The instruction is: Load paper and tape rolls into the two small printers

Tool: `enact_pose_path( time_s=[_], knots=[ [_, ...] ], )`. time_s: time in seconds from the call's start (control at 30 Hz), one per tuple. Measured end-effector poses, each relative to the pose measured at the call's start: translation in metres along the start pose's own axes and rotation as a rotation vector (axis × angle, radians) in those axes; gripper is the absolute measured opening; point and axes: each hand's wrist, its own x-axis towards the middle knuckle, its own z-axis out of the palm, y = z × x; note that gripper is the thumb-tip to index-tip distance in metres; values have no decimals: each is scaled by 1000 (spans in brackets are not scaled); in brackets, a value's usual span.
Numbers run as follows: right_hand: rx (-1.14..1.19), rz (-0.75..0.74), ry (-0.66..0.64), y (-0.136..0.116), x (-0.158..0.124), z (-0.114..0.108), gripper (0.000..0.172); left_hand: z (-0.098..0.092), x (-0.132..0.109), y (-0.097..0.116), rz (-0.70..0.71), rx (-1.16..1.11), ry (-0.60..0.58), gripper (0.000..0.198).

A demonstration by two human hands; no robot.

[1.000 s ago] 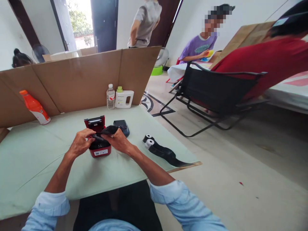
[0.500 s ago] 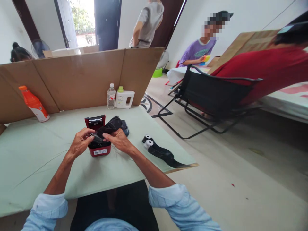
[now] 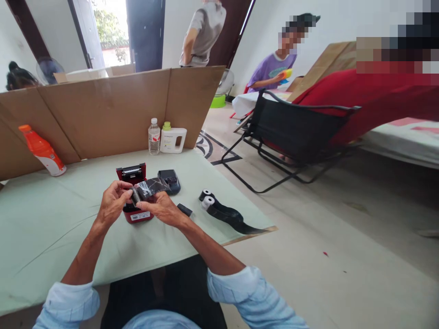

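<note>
Our left hand (image 3: 114,202) pinches one end of the black film roll (image 3: 135,195) and our right hand (image 3: 166,209) the other, over the open red printer (image 3: 139,216). The film looks light, limp and slippery; its rolled ends seem our firmest hold.

At your far left, daylight fills an open doorway (image 3: 110,32); on your right, a black chair (image 3: 291,130) stands on pale floor (image 3: 315,219), a white wall (image 3: 262,36) far behind.

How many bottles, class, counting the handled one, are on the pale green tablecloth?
3: the orange-capped bottle at the left, the clear bottle farther right along the cardboard screen, and the white handled bottle just right of the clear one.
</note>
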Motion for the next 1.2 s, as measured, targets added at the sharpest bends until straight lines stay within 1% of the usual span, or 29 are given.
enact_pose_path(
  time_s=[0.1, 0.2, 0.3, 0.37, 0.4, 0.47, 0.57, 0.63, 0.77, 0.83, 0.87, 0.93, 1.0, 1.1, 1.17, 1.2],
  knots=[
    [27, -4, 85, 0, 0, 7, 47, 2, -4, 0, 85, 111, -25, 41],
    [26, 8, 112, 0, -3, 10, 46, 0, -8, 4, 197, 333, -106, 50],
    [1, -5, 154, 2, -7, 14, 39, -2, -12, 6, 282, 527, -161, 62],
    [-47, -5, 217, 3, -8, 17, 33, 1, -13, 7, 330, 606, -166, 70],
    [-68, -1, 234, 4, -8, 18, 32, 2, -13, 7, 348, 635, -161, 71],
    [-64, 3, 221, 3, -7, 19, 32, 4, -12, 9, 371, 663, -145, 66],
    [17, -50, 178, -3, -4, 18, 36, 1, -6, 13, 387, 622, -159, 60],
    [72, -95, 162, -9, -2, 14, 45, -4, -1, 16, 356, 529, -220, 61],
    [75, -135, 136, -12, 0, 5, 62, -15, 9, 18, 183, 235, -392, 66],
    [32, -151, 154, -9, 3, 1, 61, -17, 12, 20, 105, 152, -453, 64],
    [13, -158, 174, -7, 6, -1, 58, -17, 13, 21, 74, 143, -462, 62],
    [-28, -165, 218, -2, 12, -4, 50, -15, 14, 23, 38, 156, -422, 57],
    [-87, -171, 256, 0, 20, -6, 43, -11, 16, 25, 63, 173, -343, 53],
    [-208, -188, 265, -5, 30, -10, 37, -6, 21, 30, 190, 237, -240, 44],
    [-286, -232, 277, -10, 34, -12, 34, -6, 26, 33, 268, 350, -176, 35],
    [-334, -278, 278, -13, 35, -14, 31, -6, 28, 35, 295, 416, -152, 31]
  ],
)
